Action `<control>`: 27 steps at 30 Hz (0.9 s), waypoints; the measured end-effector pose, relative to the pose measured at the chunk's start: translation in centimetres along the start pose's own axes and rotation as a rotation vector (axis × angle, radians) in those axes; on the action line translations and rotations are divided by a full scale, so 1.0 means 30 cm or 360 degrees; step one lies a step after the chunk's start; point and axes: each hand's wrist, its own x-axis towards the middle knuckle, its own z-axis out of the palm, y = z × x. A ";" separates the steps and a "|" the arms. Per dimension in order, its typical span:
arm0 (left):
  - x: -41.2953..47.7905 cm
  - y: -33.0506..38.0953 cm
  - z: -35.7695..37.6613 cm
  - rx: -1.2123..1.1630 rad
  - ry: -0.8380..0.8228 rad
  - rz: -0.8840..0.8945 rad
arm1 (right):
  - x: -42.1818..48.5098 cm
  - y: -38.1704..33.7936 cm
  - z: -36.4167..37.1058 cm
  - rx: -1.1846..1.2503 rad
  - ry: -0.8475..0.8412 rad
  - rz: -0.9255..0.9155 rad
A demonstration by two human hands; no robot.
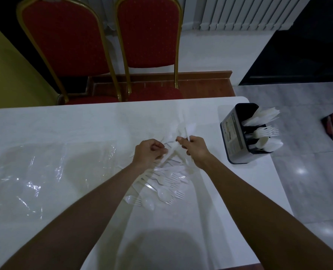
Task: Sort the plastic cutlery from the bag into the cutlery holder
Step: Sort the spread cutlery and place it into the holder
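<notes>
A loose pile of white plastic cutlery (161,184), forks and spoons among it, lies on the white table (64,121) under my forearms. My left hand (149,154) pinches a white piece at the pile's far end. My right hand (194,150) grips a bundle of white knives (187,126) that points away from me. The dark cutlery holder (234,137) stands at the table's right edge, tilted toward the right, with knives, forks and spoons in separate compartments. A clear plastic bag (35,172) lies flat on the left.
Two red padded chairs (111,45) with gold frames stand behind the table's far edge. The table's right edge runs just past the holder, with grey tiled floor (307,182) beyond. A radiator (239,12) is on the far wall.
</notes>
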 end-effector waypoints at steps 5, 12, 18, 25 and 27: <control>0.056 -0.062 -0.007 0.0617 0.0001 0.0361 | 0.033 0.027 -0.075 -0.0053 0.0229 0.0067; 0.081 -0.114 0.050 0.1345 -0.0219 0.0706 | 0.025 0.093 -0.121 -0.0331 0.0276 0.0036; 0.049 -0.165 -0.010 0.1400 0.0037 0.0506 | 0.030 0.112 -0.110 -0.0553 0.0147 -0.0091; 0.010 -0.192 -0.116 0.0984 -0.0169 0.0368 | 0.037 0.105 -0.108 -0.0425 0.0233 -0.0036; 0.011 -0.185 -0.128 0.1005 -0.0203 0.0333 | 0.033 0.099 -0.109 -0.0398 0.0234 -0.0023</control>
